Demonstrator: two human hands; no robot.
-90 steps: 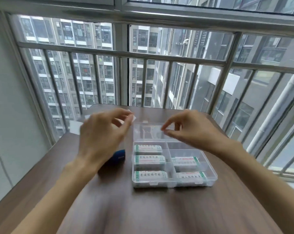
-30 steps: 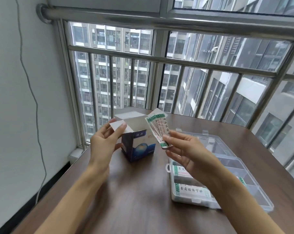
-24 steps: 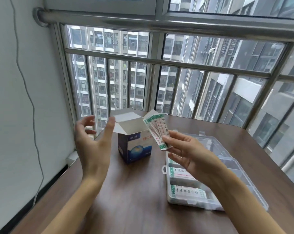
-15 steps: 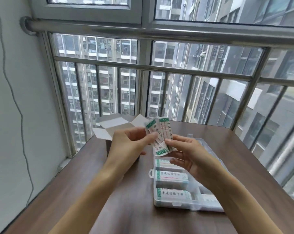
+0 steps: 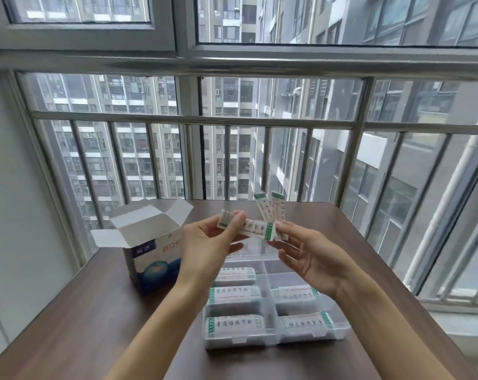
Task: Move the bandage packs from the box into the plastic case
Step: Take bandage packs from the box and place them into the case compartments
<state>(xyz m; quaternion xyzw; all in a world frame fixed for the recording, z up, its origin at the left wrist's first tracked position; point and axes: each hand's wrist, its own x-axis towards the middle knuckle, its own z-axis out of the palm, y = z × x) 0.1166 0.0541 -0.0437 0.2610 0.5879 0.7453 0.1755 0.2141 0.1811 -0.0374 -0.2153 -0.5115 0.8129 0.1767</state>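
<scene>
I stand at a dark wooden table (image 5: 76, 333) pushed against a window (image 5: 314, 20) with grey frames. Steel bars (image 5: 194, 120) cross the glass. Grey apartment towers (image 5: 139, 138) fill it in flat daylight. A pale wall (image 5: 13, 201) runs along my left.

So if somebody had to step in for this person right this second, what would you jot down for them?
Left hand: pinches one end of a bandage pack held level above the plastic case.
Right hand: pinches that pack's other end, plus more packs fanned upward.
Box: open, flaps up, on the table left of the case; its inside is hidden.
Done: five case compartments hold packs, three in the left column, two in the right.
Left: place the held packs, probably in the empty far right compartments, then check the box.
</scene>
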